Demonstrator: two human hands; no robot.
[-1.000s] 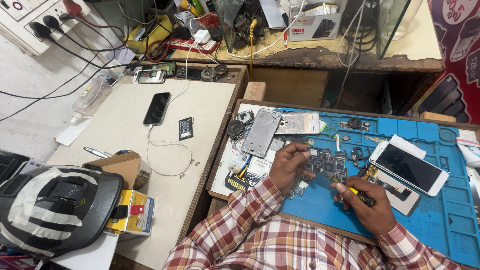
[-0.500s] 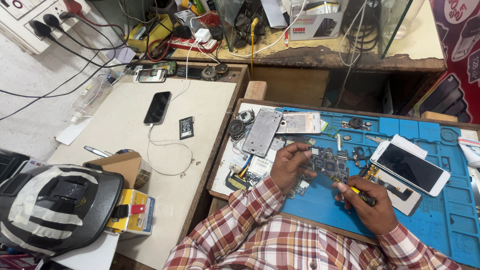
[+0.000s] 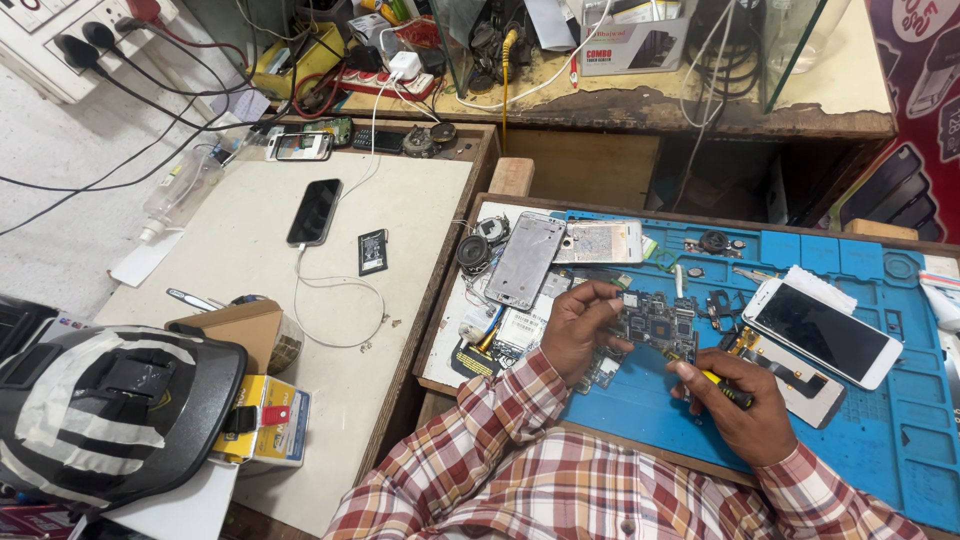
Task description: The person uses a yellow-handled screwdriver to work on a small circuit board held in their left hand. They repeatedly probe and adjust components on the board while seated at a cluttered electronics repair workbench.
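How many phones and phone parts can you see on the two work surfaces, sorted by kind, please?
Whole phones: 3 – black, white, small
Circuit boards: 1
Phone frames: 2
Batteries: 1
Total: 7

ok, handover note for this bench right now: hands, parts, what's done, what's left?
Left hand: steadies the dark phone circuit board by its left edge, over the blue silicone work mat.
Right hand: grips a yellow-and-black-handled screwdriver, tip at the board's lower right edge.
Nearby: white smartphone with dark screen to the right; silver phone frame and pale back panel behind.
Done: phone opened, board out.
Left: board work under way; parts not reassembled.
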